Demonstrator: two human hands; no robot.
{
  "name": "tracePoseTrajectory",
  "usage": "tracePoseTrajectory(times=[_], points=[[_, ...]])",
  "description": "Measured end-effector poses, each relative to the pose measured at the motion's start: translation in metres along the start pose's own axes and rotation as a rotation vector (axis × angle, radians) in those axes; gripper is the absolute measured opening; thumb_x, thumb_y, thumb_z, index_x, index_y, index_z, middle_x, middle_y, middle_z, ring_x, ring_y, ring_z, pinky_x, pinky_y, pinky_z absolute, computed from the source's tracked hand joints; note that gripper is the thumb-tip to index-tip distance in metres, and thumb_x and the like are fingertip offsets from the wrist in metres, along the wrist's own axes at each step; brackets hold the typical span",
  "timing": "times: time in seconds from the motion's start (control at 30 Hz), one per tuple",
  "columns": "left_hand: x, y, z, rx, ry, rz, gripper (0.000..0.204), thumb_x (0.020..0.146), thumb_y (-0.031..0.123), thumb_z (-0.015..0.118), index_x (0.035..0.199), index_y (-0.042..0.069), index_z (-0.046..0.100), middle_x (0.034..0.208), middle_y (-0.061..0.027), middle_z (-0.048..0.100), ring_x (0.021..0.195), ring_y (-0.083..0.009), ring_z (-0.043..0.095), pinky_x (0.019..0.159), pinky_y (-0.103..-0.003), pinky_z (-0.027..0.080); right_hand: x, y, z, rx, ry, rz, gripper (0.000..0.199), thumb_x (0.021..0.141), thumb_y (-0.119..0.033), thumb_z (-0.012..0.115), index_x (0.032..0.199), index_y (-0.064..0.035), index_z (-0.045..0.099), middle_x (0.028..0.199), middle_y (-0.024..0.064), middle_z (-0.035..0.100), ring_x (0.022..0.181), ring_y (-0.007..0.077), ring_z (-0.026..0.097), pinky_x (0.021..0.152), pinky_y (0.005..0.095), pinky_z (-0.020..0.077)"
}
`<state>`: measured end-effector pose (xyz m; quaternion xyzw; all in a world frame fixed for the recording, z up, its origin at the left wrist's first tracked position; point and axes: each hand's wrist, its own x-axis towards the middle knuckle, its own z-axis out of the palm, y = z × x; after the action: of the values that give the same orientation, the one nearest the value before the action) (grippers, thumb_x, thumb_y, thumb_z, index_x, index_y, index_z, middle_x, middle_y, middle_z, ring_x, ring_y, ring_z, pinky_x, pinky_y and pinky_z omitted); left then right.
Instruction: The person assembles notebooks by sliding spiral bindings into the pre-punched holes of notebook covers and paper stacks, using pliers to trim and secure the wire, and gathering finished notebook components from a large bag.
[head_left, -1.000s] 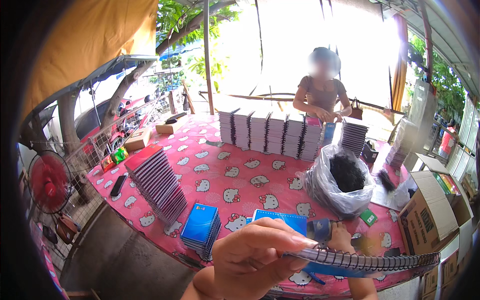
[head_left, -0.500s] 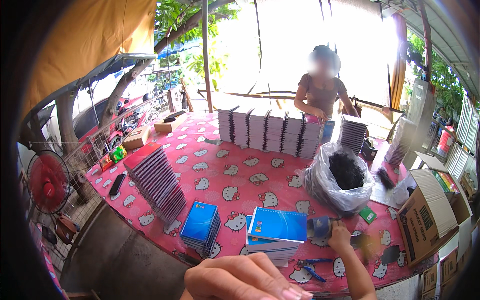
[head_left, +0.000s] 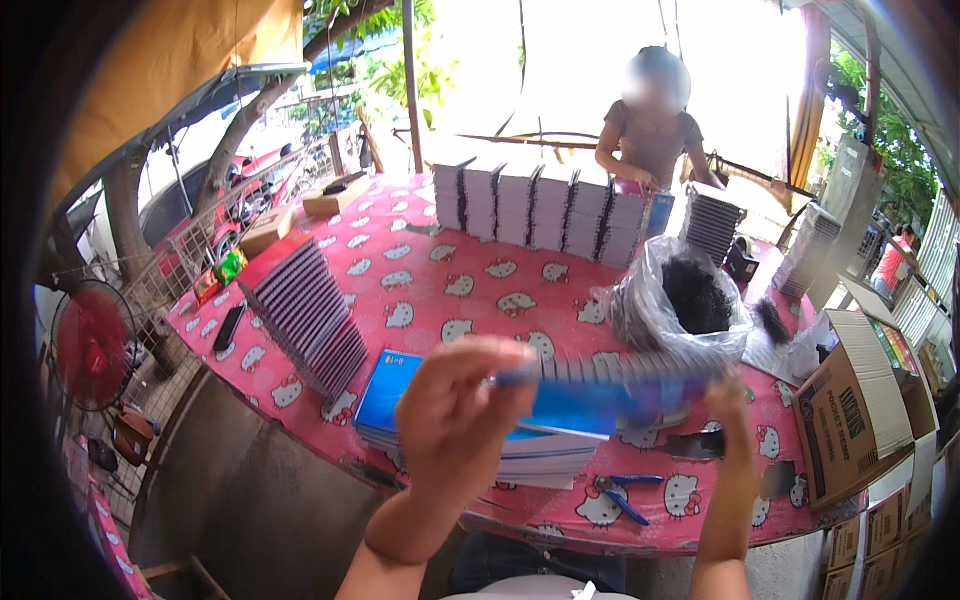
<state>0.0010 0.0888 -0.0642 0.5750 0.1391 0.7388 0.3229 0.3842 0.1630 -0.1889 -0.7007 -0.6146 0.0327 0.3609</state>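
A blue spiral notebook (head_left: 630,393), smeared by motion, is held level above the near part of the table, its coil edge upward. My left hand (head_left: 462,405) pinches its left end. My right hand (head_left: 728,400), blurred, is closed at its right end. Below it lies a stack of blue-covered white sheets (head_left: 545,460), partly hidden. Behind my left hand stands a stack of blue notebooks (head_left: 378,400), also partly covered. Blue-handled pliers (head_left: 622,495) lie on the tablecloth between my forearms.
A clear plastic bag (head_left: 645,290) full of black coils stands right of centre. A tall notebook stack (head_left: 310,315) leans at left. A row of notebook stacks (head_left: 545,215) lines the far side, where a co-worker (head_left: 655,135) stands. An open cardboard box (head_left: 850,410) sits at right.
My left hand has risen and taken the left end of the notebook. My right hand has lifted from the table to its right end. The view has shifted slightly.
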Motion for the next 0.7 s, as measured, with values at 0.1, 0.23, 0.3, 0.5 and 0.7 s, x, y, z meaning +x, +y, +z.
tracePoseTrajectory(times=[0.1, 0.23, 0.3, 0.5, 0.7], points=[[0.003, -0.042, -0.010, 0.077, 0.076, -0.217, 0.025, 0.085, -0.002, 0.064, 0.108, 0.003, 0.057, 0.096, -0.0029, 0.061, 0.079, -0.0058, 0.057, 0.062, -0.018, 0.045, 0.023, -0.057, -0.074, 0.351, 0.324, -0.083, 0.031, 0.098, -0.025, 0.047, 0.105, 0.0017, 0.061, 0.096, 0.0142, 0.067, 0.087, 0.0197, 0.062, 0.079, 0.0330, 0.0478], [-0.012, -0.065, -0.036, 0.202, 0.107, -0.403, 0.028, 0.082, -0.005, 0.065, 0.107, 0.004, 0.058, 0.094, -0.0029, 0.061, 0.080, -0.0067, 0.056, 0.069, -0.019, 0.047, -0.005, -0.217, -0.054, 0.157, 0.173, -0.618, 0.063, 0.086, -0.050, 0.053, 0.122, 0.0022, 0.051, 0.128, 0.0193, 0.049, 0.113, 0.0298, 0.049, 0.095, 0.0428, 0.0384], [-0.016, -0.067, -0.042, 0.192, 0.095, -0.436, 0.029, 0.081, -0.006, 0.065, 0.108, 0.003, 0.058, 0.095, -0.0035, 0.061, 0.082, -0.0071, 0.057, 0.071, -0.019, 0.048, -0.019, -0.269, -0.031, -0.093, 0.043, -0.887, 0.092, 0.075, -0.069, 0.052, 0.131, 0.0043, 0.042, 0.141, 0.0233, 0.036, 0.133, 0.0382, 0.033, 0.106, 0.0516, 0.0279], [-0.020, -0.077, -0.025, -0.027, 0.124, -0.405, 0.035, 0.080, -0.008, 0.066, 0.112, 0.000, 0.056, 0.099, -0.0058, 0.062, 0.088, -0.0098, 0.060, 0.077, -0.022, 0.051, -0.036, -0.264, 0.030, -0.347, 0.115, -0.823, 0.114, 0.069, -0.078, 0.046, 0.137, 0.0125, 0.026, 0.149, 0.0269, 0.019, 0.140, 0.0413, 0.017, 0.107, 0.0633, 0.0101], [-0.021, -0.074, -0.032, 0.016, 0.114, -0.434, 0.027, 0.085, -0.004, 0.063, 0.111, 0.003, 0.060, 0.090, -0.0027, 0.064, 0.075, -0.0053, 0.058, 0.063, -0.018, 0.047, -0.087, -0.258, -0.022, -0.351, -0.125, -0.776, 0.103, 0.067, -0.071, 0.058, 0.128, 0.0108, 0.041, 0.137, 0.0275, 0.039, 0.131, 0.0404, 0.035, 0.104, 0.0560, 0.0264]])
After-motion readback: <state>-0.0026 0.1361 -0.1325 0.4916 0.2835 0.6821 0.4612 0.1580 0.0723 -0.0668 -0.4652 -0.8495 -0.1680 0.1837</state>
